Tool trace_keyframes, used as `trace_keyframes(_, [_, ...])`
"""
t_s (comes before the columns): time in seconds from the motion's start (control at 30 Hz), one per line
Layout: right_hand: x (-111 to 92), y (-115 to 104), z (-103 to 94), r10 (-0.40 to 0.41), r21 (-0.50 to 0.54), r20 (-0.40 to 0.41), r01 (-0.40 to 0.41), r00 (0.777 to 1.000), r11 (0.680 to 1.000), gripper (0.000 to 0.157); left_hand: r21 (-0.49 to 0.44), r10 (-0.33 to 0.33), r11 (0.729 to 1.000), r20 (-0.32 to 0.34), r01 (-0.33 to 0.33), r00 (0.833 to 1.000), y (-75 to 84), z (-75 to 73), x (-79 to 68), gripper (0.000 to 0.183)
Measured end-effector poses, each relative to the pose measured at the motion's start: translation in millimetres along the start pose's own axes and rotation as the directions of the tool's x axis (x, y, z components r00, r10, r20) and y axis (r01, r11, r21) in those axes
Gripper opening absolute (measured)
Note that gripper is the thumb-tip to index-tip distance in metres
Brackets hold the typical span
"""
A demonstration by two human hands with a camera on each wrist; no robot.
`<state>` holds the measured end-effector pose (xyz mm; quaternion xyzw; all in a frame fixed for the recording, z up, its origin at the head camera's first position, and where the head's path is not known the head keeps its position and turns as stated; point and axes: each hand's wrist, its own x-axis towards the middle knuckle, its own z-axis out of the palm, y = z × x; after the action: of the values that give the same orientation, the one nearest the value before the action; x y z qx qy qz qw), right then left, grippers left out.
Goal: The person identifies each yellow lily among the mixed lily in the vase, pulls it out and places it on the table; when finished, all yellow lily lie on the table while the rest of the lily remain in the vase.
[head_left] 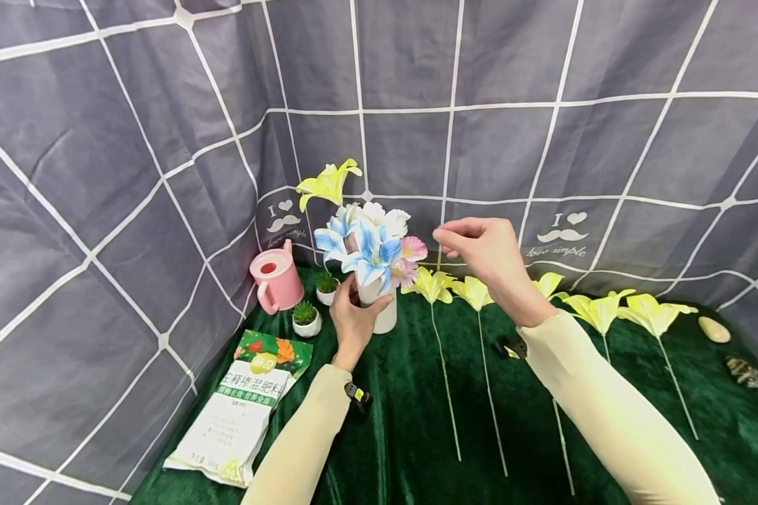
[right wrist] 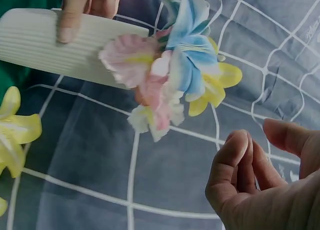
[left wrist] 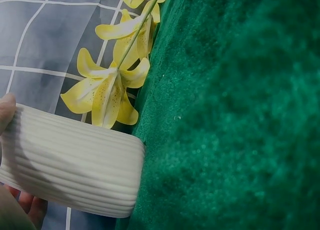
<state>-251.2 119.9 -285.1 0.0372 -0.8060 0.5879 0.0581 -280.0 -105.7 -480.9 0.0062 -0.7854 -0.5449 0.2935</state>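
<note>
My left hand (head_left: 354, 315) gripped the vase (head_left: 382, 312) to steady it; beside its flowers (head_left: 369, 245), my right hand (head_left: 486, 252) hovered, fingers loosely curled, empty.

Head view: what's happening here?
A person is arranging artificial flowers. The left hand grips a white ribbed vase standing on the green velvet cloth; the vase holds blue, white, pink and yellow blooms. The right hand hovers beside the bouquet with fingers loosely curled, holding nothing. Five yellow lily stems lie in a row on the cloth to the right of the vase. A pink watering can, two small potted plants and a fertiliser bag sit to the left.
</note>
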Motion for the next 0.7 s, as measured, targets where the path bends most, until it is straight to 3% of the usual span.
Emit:
trace_keyframes(0.37, [38.3,-49.6,43.5,-0.145,-0.119,0.112,0.158,0.983,0.98,0.021,0.03,0.025,0.999,-0.02,-0.024,0.999,-2.3,-0.2,3.3,0.077])
trace_keyframes(0.7, [77.9,-66.4,87.0,-0.136,-0.277,0.187,0.185,0.973,0.943,0.019,0.014,0.021,1.0,-0.01,-0.021,1.0,-1.8,1.1,1.4,0.075])
